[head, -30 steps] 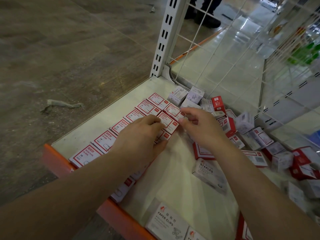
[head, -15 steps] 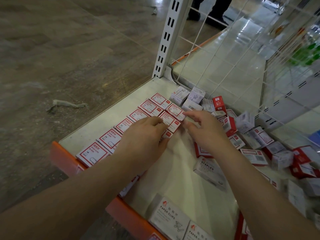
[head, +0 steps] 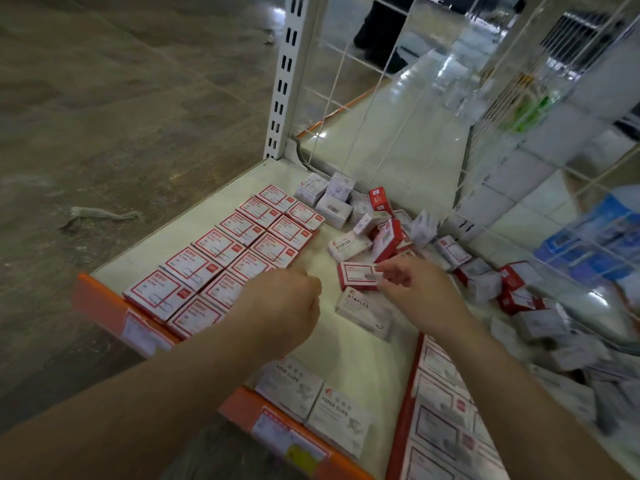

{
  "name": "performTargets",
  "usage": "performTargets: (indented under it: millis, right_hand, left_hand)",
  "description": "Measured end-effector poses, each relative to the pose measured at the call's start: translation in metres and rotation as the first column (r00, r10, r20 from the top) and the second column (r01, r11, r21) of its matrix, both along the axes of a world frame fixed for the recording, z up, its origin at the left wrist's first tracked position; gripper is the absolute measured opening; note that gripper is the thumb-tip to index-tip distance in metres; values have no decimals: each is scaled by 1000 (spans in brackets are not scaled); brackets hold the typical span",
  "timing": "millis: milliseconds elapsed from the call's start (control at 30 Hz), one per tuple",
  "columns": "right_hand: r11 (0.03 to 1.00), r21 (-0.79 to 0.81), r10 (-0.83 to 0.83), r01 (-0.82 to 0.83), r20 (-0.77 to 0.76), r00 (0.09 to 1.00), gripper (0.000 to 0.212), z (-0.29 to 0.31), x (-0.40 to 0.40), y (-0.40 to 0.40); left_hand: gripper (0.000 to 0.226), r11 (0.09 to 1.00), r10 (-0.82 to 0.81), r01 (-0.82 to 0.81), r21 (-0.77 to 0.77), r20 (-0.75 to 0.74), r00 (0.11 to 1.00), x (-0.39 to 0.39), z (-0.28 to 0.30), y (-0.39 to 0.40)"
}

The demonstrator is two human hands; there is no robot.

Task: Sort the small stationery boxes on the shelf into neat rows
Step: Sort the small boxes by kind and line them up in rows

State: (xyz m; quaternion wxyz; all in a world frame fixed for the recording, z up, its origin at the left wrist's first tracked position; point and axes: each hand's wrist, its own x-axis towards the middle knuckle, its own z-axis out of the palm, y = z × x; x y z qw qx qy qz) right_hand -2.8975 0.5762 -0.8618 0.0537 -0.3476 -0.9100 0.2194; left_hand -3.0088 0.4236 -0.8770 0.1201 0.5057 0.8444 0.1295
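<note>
Two neat rows of red-and-white paper clip boxes lie flat along the left side of the pale shelf. My left hand hovers at the near end of the second row, fingers curled, holding nothing that I can see. My right hand pinches the edge of a red-and-white box lying just right of the rows. A white staples box lies under that hand. A jumbled pile of red and white boxes fills the back right of the shelf.
An orange price rail runs along the shelf front. A white slotted upright and wire mesh panel close off the back. White paper clip boxes and larger flat boxes lie near the front. A person's dark shoes stand beyond the mesh.
Both hands have drawn back from the far end of the second row. My right hand moved right and took hold of a loose red-and-white box; my left hand lifted off the rows.
</note>
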Motion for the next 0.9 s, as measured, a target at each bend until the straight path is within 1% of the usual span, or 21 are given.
performTargets:
  millis: [100,233,333,400,533,667,767,900]
  right_hand:
    - [1000,-19,-17,18,44,999,33,-2,17,-3]
    - [998,-50,-24,32,160,987,44,-6,28,-10]
    - [997,51,36,-51,256,966,42,-13,31,-15]
    - [995,80,39,-62,265,963,41,-16,32,-18]
    - [995,86,29,-51,235,972,40,-18,34,-19]
    - [998,46,-36,30,126,991,42,-14,39,-19]
    - [997,46,-64,62,48,997,36,-6,50,-20]
    - [993,57,-98,101,-49,994,43,3,67,-26]
  left_hand:
    - [32,998,-33,33,-56,3,999,10,1,0]
    - [32,996,-55,59,-72,60,997,23,3,2]
    - [32,992,-55,68,-107,115,992,31,2,1]
    - [31,990,-51,70,-126,145,988,36,1,0]
    - [31,991,-30,53,-121,187,982,44,3,-2]
    - [28,996,74,-51,-78,322,944,48,4,-3]
    - [27,984,168,-177,-22,452,876,52,5,-2]
    - [22,929,249,-364,62,624,740,58,8,2]
